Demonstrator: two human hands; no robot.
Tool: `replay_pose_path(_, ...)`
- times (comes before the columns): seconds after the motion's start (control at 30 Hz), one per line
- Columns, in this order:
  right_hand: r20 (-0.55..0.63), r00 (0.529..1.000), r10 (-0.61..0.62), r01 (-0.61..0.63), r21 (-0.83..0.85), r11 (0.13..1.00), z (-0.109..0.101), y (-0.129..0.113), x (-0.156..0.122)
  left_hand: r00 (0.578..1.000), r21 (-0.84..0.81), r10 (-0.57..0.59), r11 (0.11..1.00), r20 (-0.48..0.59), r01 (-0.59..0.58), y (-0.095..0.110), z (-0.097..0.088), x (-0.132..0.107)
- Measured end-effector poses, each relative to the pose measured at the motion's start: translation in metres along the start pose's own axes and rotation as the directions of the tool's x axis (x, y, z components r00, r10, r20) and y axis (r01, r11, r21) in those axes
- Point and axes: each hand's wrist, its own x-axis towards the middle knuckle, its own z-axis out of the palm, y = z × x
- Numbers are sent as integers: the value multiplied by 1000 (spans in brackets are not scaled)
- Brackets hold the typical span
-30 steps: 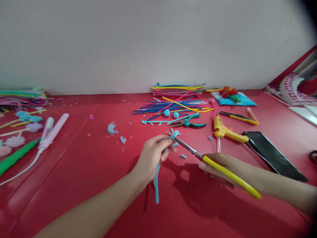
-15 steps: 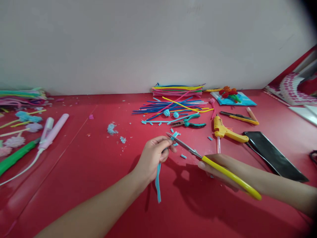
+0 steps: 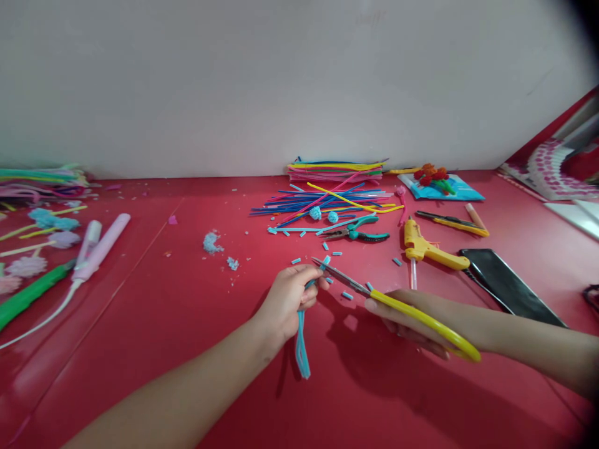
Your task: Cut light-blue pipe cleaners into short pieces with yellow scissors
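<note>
Blue fuzzy pipe cleaner point(image 3: 302, 337) dangles doubled from left hand point(image 3: 289, 298).

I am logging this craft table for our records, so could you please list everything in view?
pipe cleaner: one, light blue, folded, hanging from the left hand
scissors: one pair, yellow handles, in the right hand, blades at the pipe cleaner's top
cut bits: several, light blue, scattered on the table near the hands
pipe cleaner pile: many, mixed colours, by the wall
pliers: one, green handles, before the pile
glue gun: one, yellow, right of the pliers
table: one, red
left hand: grip closed on the pipe cleaner
right hand: grip closed on the scissors
</note>
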Motion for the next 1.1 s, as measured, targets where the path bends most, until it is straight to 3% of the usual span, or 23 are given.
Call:
replay_pose_path(0.13,42,999,-27,29,-34,999,-4,1,0,1000,6,9,1000,22,-10,0,1,-1)
replay_pose_path(0.5,-60,997,42,-48,-114,992,0,-7,2,999,-4,-19,1000,-26,19,-2,0,0)
replay_pose_path(0.7,-42,998,46,-44,39,998,0,-1,8,1000,5,-20,1000,-12,20,-1,0,1)
replay_pose_path(0.8,-107,992,65,-51,131,990,-4,-11,11,1000,48,29,998,6,-30,3,3,-2)
replay_pose_path(0.93,-314,942,-116,110,-35,993,-8,-27,13,990,148,58,986,131,-77,5,11,-9)
replay_pose_path(1.03,-342,909,-239,251,-9,968,-5,-32,18,978,211,11,976,209,-56,5,14,-14)
replay_pose_path(1.1,-338,903,-264,282,4,959,-1,-34,22,966,237,-21,971,256,-42,5,15,-17)
